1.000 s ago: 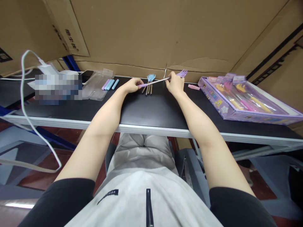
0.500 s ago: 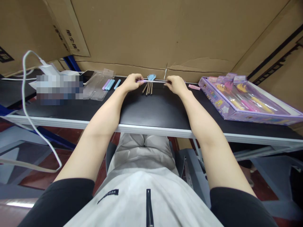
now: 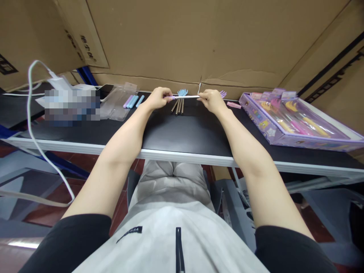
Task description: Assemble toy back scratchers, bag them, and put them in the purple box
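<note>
Both hands hold one thin metal rod with a purple hand-shaped head level above the black table. My left hand pinches the purple grip at its left end. My right hand is closed around the rod near the purple head, whose tip pokes out past the fingers. Under the rod lie several similar rods with blue heads, side by side on the table.
Loose purple and blue grip sleeves lie beside clear plastic bags at the left. A purple toy box sits at the right, a pink piece near it. A white charger and cable are far left. Cardboard sheets back the table.
The rod was tilted up to the right a second ago; it now lies level. My right hand has closed over its head end, and my left hand moved slightly back.
</note>
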{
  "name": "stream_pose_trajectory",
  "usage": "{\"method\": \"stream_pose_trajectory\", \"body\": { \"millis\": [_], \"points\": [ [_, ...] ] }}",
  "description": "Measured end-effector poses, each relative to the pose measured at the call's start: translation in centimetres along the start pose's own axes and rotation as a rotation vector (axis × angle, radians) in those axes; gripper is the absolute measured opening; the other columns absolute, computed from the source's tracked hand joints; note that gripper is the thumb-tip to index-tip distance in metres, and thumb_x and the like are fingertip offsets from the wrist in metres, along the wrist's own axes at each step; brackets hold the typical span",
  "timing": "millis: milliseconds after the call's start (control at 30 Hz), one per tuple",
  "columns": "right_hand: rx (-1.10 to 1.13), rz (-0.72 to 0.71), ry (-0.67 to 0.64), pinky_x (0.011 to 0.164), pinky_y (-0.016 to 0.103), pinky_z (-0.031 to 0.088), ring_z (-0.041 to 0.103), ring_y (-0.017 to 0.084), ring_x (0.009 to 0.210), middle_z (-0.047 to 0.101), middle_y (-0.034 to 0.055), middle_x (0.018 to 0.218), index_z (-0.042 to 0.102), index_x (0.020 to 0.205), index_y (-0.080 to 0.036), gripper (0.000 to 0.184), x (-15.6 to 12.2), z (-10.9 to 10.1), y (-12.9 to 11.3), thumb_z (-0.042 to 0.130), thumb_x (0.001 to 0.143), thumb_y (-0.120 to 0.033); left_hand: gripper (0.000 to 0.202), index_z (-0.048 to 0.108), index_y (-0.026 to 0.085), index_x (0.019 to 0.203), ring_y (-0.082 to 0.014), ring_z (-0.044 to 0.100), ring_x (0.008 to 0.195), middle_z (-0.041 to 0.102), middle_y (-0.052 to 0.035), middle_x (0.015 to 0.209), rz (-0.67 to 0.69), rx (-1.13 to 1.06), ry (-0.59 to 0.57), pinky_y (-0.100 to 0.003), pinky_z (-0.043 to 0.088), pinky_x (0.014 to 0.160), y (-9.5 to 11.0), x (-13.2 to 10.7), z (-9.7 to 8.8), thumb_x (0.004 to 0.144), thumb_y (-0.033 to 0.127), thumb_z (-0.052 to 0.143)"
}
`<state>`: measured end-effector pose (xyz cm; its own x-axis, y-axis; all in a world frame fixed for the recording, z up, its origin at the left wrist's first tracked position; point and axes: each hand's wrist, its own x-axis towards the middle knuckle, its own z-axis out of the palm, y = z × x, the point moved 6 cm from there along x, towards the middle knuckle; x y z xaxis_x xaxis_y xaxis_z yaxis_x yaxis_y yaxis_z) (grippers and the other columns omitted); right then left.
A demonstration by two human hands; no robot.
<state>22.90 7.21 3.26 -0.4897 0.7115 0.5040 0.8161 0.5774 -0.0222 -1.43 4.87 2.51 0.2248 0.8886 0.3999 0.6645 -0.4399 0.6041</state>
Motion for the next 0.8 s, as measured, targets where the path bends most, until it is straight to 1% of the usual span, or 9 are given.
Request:
{"method": "stream_pose_trajectory", "body": {
  "millis": [67, 167, 267, 400, 567, 700, 800],
  "points": [
    [0.028, -0.006, -0.057, 0.091, 0.041, 0.049, 0.065, 0.029, 0.099, 0.072, 0.0113, 0.1, 0.077, 0.104, -0.021, 0.023, -0.1, -0.3, -0.9, 0.054, 0.1, -0.025, 0.004, 0.069, 0.019, 0.086, -0.0231, 0.06, 0.091, 0.064, -0.0043, 0.08, 0.002, -0.016, -0.003, -0.038, 0.046, 0.093, 0.2, 0.0, 0.1, 0.086, 0.022, 0.069],
    [0.046, -0.002, -0.068, 0.09, 0.041, 0.048, 0.065, 0.029, 0.097, 0.07, 0.0113, 0.1, 0.076, 0.1, -0.021, 0.024, -0.3, -0.7, -1.8, 0.052, 0.1, -0.024, 0.003, 0.069, 0.019, 0.087, -0.0231, 0.06, 0.09, 0.062, -0.0032, 0.077, 0.012, -0.008, -0.003, -0.038, 0.046, 0.093, 0.6, 0.0, 0.3, 0.087, 0.022, 0.069],
    [0.058, -0.005, -0.065, 0.09, 0.041, 0.048, 0.065, 0.028, 0.097, 0.07, 0.0113, 0.099, 0.076, 0.098, -0.021, 0.024, -0.3, -0.6, -2.4, 0.052, 0.101, -0.024, 0.002, 0.069, 0.019, 0.086, -0.0236, 0.06, 0.091, 0.062, -0.0029, 0.077, 0.018, 0.01, 0.006, -0.038, 0.046, 0.093, 1.0, 0.1, 0.5, 0.086, 0.021, 0.069],
    [0.065, -0.012, -0.048, 0.09, 0.04, 0.049, 0.065, 0.028, 0.098, 0.07, 0.0117, 0.101, 0.076, 0.1, -0.021, 0.025, -0.3, -0.4, -2.7, 0.051, 0.101, -0.023, 0.003, 0.07, 0.019, 0.088, -0.0244, 0.06, 0.094, 0.065, -0.004, 0.081, 0.027, 0.013, 0.015, -0.038, 0.046, 0.095, 1.6, 0.0, 0.6, 0.085, 0.019, 0.068],
    [0.068, -0.011, -0.031, 0.088, 0.04, 0.05, 0.065, 0.028, 0.095, 0.07, 0.0114, 0.097, 0.076, 0.104, -0.021, 0.025, -0.5, -0.8, -3.2, 0.051, 0.101, -0.025, 0.007, 0.071, 0.018, 0.091, -0.0252, 0.06, 0.1, 0.067, -0.0043, 0.086, 0.036, -0.001, 0.021, -0.038, 0.045, 0.097, 2.0, 0.0, 0.6, 0.085, 0.018, 0.068],
    [0.054, 0.022, -0.041, 0.09, 0.039, 0.049, 0.066, 0.027, 0.095, 0.07, 0.0115, 0.1, 0.076, 0.103, -0.021, 0.024, -0.7, -0.9, -3.7, 0.052, 0.102, -0.024, 0.01, 0.073, 0.018, 0.094, -0.0263, 0.062, 0.103, 0.07, -0.0059, 0.092, 0.038, 0.055, 0.04, -0.039, 0.045, 0.1, 2.3, -0.1, 0.4, 0.087, 0.021, 0.067],
    [0.043, 0.034, -0.061, 0.094, 0.04, 0.049, 0.067, 0.028, 0.1, 0.073, 0.0123, 0.104, 0.077, 0.104, -0.021, 0.026, -0.5, -0.7, -4.2, 0.052, 0.103, -0.024, 0.01, 0.073, 0.019, 0.095, -0.0274, 0.063, 0.107, 0.072, -0.0068, 0.095, 0.026, 0.081, 0.047, -0.04, 0.045, 0.103, 2.4, -0.2, -0.1, 0.088, 0.025, 0.068]
  ]
}}
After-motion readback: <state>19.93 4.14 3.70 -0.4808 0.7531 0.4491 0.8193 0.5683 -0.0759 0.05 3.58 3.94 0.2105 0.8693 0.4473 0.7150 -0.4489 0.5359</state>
